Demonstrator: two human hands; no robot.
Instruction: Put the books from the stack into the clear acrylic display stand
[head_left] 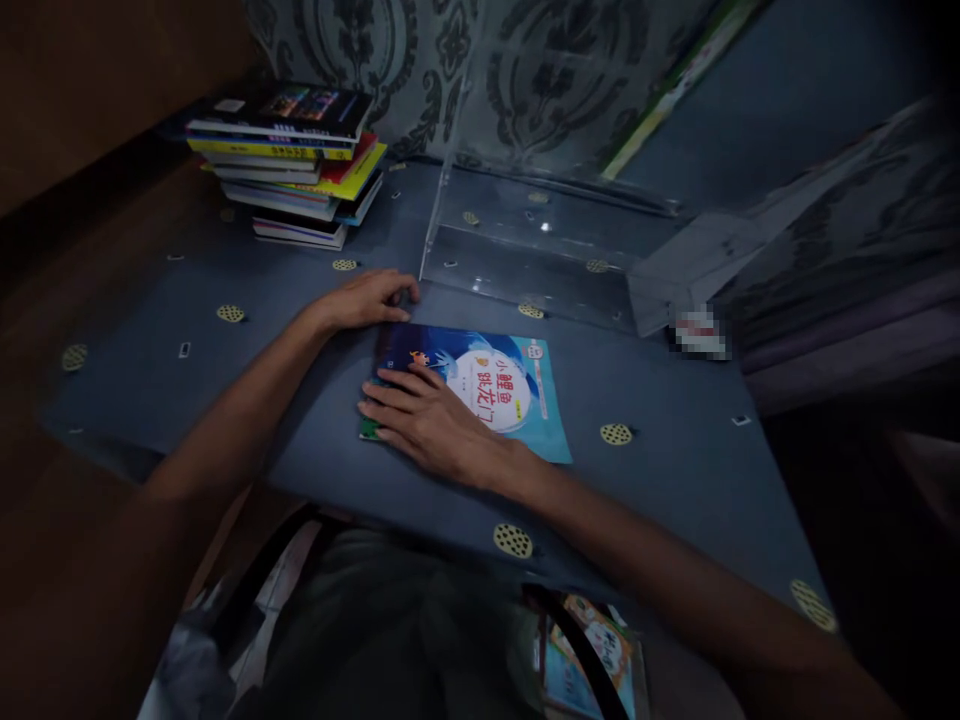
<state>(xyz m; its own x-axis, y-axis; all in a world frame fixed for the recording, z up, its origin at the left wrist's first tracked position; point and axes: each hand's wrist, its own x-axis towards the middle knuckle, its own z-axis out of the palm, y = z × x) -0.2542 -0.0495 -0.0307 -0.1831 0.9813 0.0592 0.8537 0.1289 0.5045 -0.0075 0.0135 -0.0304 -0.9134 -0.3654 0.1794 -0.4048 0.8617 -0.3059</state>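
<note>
A thin blue picture book (531,385) with a white circle and red characters on its cover lies closed on the table. My right hand (431,415) rests flat across the book's left part, fingers spread and holding nothing. Just beyond the book's upper left corner, my left hand (375,297) lies on the tablecloth. Its fingers curl loosely downward with a gap between thumb and forefinger, and nothing shows in it. Whether the thumb touches the book's edge I cannot tell.
A stack of books (300,165) stands at the back left. Behind the book is a clear plastic rack (525,260) against the patterned wall. A blurred white object (700,332) lies to its right. More books (592,655) sit below the front edge of the table (300,400).
</note>
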